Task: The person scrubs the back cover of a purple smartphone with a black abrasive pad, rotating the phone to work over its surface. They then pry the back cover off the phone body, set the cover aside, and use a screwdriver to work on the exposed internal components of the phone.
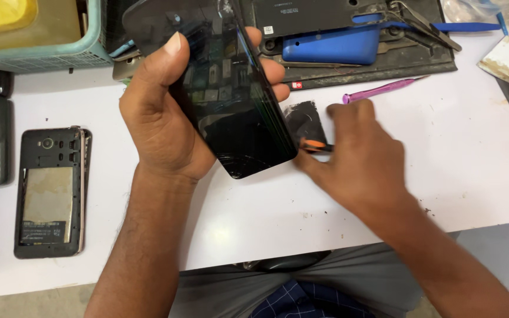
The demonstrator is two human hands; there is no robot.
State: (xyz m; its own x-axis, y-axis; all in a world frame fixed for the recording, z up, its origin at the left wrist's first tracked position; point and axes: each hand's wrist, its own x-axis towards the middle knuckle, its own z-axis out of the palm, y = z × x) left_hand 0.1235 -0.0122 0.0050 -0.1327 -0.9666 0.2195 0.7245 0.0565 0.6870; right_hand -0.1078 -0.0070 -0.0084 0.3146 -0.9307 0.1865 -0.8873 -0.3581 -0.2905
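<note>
My left hand (160, 112) grips a black smartphone (231, 100) with a cracked dark screen, holding it tilted above the white table (266, 212). My right hand (354, 153), blurred by motion, is at the phone's lower right corner and pinches a small tool with an orange tip (313, 145). A small black scrap (304, 121) lies on the table just behind that tool.
An opened phone body (49, 191) with its back off lies at the left. A pink screwdriver (384, 89), a blue phone cover (331, 46) and metal tweezers (425, 23) rest at the back on a dark mat. A teal basket (42, 50) stands back left.
</note>
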